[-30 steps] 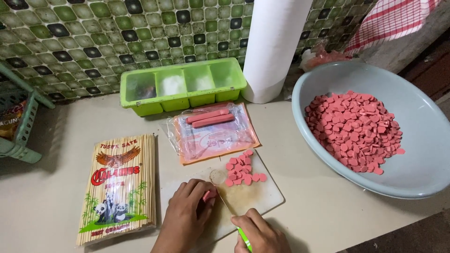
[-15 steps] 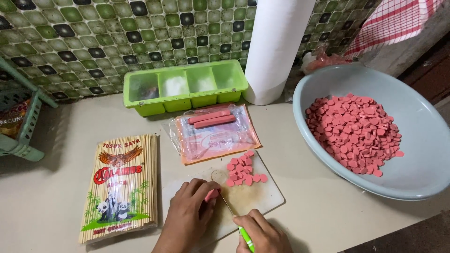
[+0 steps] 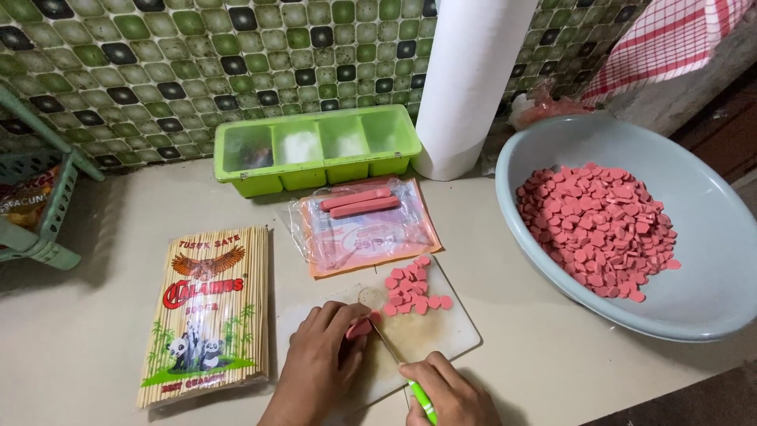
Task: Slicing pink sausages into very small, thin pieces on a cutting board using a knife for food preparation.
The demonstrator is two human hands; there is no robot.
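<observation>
Fingers of the left hand (image 3: 319, 363) curl over a pink sausage (image 3: 360, 326) on the white cutting board (image 3: 441, 335), as half a second before. Right hand (image 3: 449, 394) grips a green-handled knife (image 3: 398, 363), blade now at the sausage's cut end beside the slices (image 3: 412, 290), unmoved.

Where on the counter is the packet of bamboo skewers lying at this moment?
In the head view, the packet of bamboo skewers lies flat on the left, beside the left hand and white cutting board.
</observation>
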